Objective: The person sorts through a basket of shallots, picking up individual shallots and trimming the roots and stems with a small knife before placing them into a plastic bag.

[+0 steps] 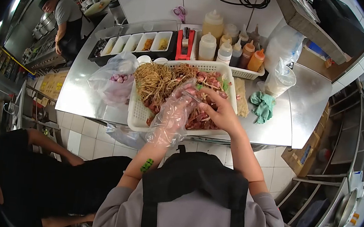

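A white perforated basket [137, 118] on the steel counter holds reddish shallots or onions, with a tangle of dry brown roots [154, 80] at its left. Over the basket's middle, my left hand [183, 96], in a clear plastic glove, has its fingers closed around a small reddish piece. My bare right hand [218, 108] is beside it at the right, closed on a small knife [191, 97] whose thin metal blade points toward my left hand. The piece in my left hand is mostly hidden by the fingers.
Behind the basket stand squeeze bottles [207, 47], a red holder [184, 45] and a tray of ingredients [147, 43]. A plastic bag [113, 79] lies left; a green cloth [262, 107] and white tub [280, 81] are right. One person [67, 21] stands back left, another [42, 174] near left.
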The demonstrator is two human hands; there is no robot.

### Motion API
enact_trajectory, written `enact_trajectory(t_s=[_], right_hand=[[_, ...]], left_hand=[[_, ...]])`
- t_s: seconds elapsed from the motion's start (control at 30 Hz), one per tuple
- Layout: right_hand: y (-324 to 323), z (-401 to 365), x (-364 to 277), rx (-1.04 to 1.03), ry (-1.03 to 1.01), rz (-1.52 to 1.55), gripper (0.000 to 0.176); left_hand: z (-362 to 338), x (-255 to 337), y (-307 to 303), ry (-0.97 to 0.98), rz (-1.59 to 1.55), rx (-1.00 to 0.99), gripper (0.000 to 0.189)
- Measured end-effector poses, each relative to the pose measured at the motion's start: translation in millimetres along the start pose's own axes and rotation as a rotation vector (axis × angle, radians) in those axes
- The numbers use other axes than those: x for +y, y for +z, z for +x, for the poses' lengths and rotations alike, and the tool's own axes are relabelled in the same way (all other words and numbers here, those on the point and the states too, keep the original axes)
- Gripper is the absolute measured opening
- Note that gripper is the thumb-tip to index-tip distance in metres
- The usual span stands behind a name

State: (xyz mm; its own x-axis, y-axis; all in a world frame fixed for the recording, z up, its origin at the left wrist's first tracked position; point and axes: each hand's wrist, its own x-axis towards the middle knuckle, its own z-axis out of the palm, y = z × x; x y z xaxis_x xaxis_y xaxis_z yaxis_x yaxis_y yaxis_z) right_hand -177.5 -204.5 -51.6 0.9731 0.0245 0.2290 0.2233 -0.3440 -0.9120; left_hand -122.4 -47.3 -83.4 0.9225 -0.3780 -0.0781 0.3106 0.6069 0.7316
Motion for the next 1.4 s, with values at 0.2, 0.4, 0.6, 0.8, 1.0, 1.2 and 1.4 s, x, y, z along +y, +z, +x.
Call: enact_trajectory(t_s=[0.2,0.4,0.6,0.8,1.0,1.2,1.4], right_hand=[[-1,1,2,-0.021,-0.101,0.040,0.038],[1,4,0,0.019,-0.161,-0.009,0.029],[1,9,0,0.067,-0.164,-0.141,0.022],[-12,12,-3,0.153,-0.043,-0.079,0.022],[-18,2,-16,-0.021,-0.024,0.056,0.031],[-8,8,-7,0.023,-0.262,-0.105,0.027],[-6,10,-7,0.036,-0.210,-0.148,0.023]], left_hand=[[1,-8,-7,0.037,-0.067,-0.108,0.033],[-5,-1,8,0.016,-0.095,-0.013,0.030],[-2,-2,5,-0.011,-0.040,-0.085,0.029],[-8,13,22,-0.070,0.086,0.067,0.025],[1,4,11,0.021,-0.081,-0.107,0.027],[-1,7,13,0.034,-0.003,-0.086,0.027],[0,4,8,0.048,0.153,-0.061,0.019]])
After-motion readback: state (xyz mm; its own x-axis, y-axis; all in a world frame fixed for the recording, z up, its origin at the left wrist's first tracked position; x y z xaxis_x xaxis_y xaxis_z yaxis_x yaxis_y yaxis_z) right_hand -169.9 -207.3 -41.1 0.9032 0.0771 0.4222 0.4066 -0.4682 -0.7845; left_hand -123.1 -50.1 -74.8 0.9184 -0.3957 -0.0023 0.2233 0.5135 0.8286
